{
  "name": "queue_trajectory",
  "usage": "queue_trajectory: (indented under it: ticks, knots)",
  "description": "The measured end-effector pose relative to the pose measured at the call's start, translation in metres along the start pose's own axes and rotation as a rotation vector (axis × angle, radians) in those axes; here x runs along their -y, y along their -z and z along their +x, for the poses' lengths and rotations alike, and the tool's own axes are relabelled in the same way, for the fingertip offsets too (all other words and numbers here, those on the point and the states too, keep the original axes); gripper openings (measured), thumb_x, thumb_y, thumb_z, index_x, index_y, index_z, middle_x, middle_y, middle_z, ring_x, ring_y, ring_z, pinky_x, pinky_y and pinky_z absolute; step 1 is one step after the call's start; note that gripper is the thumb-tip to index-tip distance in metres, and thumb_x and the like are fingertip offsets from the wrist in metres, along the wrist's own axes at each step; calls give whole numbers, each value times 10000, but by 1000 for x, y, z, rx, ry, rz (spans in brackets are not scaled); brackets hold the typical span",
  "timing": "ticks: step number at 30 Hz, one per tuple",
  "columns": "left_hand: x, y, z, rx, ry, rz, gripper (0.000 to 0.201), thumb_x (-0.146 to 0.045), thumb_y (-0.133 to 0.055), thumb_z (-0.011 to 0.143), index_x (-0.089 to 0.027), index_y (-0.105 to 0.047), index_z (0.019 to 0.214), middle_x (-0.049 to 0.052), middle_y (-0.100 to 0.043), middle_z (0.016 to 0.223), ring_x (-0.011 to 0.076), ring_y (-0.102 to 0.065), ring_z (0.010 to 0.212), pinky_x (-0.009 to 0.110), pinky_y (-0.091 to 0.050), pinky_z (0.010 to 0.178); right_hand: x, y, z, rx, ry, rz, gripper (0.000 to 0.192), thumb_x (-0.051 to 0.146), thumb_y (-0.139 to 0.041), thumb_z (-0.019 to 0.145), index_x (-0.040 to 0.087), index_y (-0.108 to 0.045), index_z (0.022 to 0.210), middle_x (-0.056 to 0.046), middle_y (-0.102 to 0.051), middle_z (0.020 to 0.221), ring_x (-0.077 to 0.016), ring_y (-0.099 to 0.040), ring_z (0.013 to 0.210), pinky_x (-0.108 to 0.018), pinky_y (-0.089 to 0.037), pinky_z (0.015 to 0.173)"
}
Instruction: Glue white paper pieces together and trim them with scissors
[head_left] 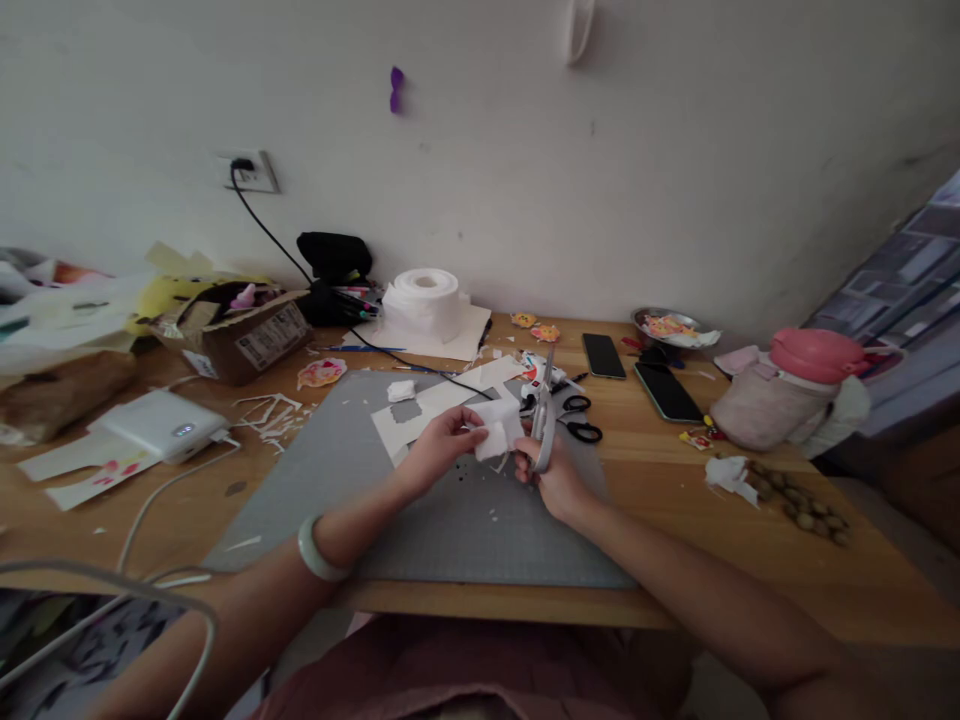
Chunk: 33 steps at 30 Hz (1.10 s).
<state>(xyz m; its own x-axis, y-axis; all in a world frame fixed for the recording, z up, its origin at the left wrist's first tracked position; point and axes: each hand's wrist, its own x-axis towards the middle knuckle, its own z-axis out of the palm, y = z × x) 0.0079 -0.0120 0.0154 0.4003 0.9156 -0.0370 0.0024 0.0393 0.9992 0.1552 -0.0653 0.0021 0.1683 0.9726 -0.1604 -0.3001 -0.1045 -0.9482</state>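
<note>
Wooden desk [645, 470] w/ grey cutting mat [420, 520]: left hand [439, 445] pinches 1 white paper piece [496, 428] above mat; right hand [547, 470] grips 1 pr scissors [545, 420]. 2 phones [604, 355], 1 tissue roll [425, 300] behind.

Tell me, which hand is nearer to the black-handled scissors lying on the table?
Right. The right hand, holding grey scissors, is just left of and below the black-handled scissors. The left hand, holding white paper, is farther left.

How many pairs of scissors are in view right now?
2: one pair of scissors in the right hand, blades pointing up; black-handled scissors lying on the mat's far right edge. Clutter may hide others.
</note>
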Motion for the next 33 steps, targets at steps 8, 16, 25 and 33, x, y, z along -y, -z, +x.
queue_trajectory:
  ticks: [8, 16, 25, 33]
  knots:
    - [1, 1, 2, -20, -29, 33, 174, -285, -651, 630, -192, -508, 659, -57, -491, 550, 90, -425, 519, 216, -341, 521, -3, -1, -1, 4, 8, -30, 292, 295, -607, 566, 196, -467, 802, 113, -430, 412, -56, -344, 330, -175, -257, 329]
    - [-1, 1, -2, 41, -87, 123, 128, -300, -599, 680, -185, -599, 736, -32, -521, 625, 102, -430, 547, 231, -330, 537, -2, 0, -1, 8, 30, -77, 237, 280, -593, 562, 202, -438, 725, 112, -427, 409, -53, -345, 336, -168, -279, 317]
    - [1, 2, -3, 109, -64, 326, 221, -297, -580, 687, -169, -597, 867, -86, -369, 522, 86, -322, 491, 210, -253, 495, -4, 1, 2, 4, 31, -150, 217, 306, -578, 566, 201, -422, 677, 109, -426, 379, -57, -348, 307, -173, -275, 306]
    - [14, 7, 5, 164, -83, 326, 384, -270, -593, 656, -156, -656, 1017, -29, -521, 637, 97, -380, 542, 227, -293, 523, -4, 3, 3, 51, 25, -153, 209, 313, -582, 583, 197, -438, 680, 99, -437, 416, -51, -349, 320, -179, -266, 316]
